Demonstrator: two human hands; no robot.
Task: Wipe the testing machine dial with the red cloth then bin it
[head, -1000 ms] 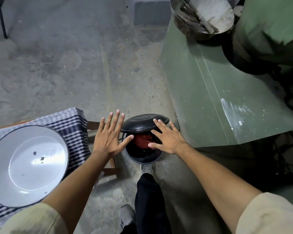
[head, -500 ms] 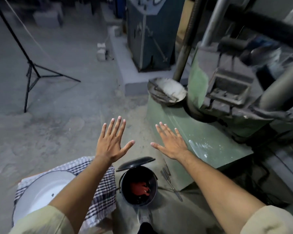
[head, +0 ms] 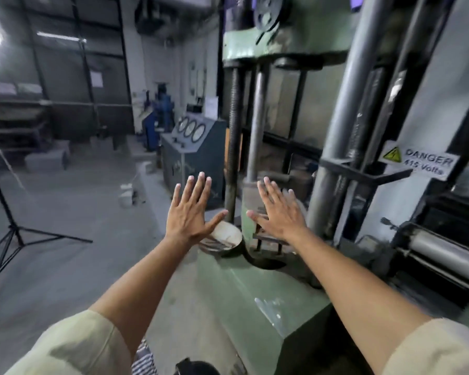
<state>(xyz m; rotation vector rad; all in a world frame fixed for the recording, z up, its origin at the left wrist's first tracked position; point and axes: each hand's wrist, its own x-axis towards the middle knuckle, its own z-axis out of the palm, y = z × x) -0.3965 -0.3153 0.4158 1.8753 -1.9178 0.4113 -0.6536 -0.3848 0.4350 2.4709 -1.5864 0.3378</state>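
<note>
Red cloth is nowhere to be seen at this moment; neither hand carries it, and the only trace of a bin is a dark rounded rim (head: 194, 368) cut off at the bottom edge, whose inside is out of sight.

At the far left a black tripod (head: 10, 231) stands on the concrete floor. Further in, a grey console carries three round dials (head: 190, 128), small and blurred, so whether they are wiped clean cannot be judged.

The left hand (head: 188, 215) is held up flat, back to the camera, its fingers (head: 199, 189) spread and holding nothing. Just behind its thumb a shallow pan (head: 225, 235) rests on the green machine base (head: 255, 290). The right hand (head: 279, 212) mirrors it, fingers (head: 270, 192) splayed and bare, in front of the steel columns. At the far right a warning sign (head: 420, 159) reads of danger and voltage.

With both palms open and bare and no cloth in view, the task looks finished or all but finished, though the frame cannot confirm that the cloth lies in the bin. Motion blur softens much of the machine, and a scrap of checked fabric at the lower edge is too cropped to identify.
</note>
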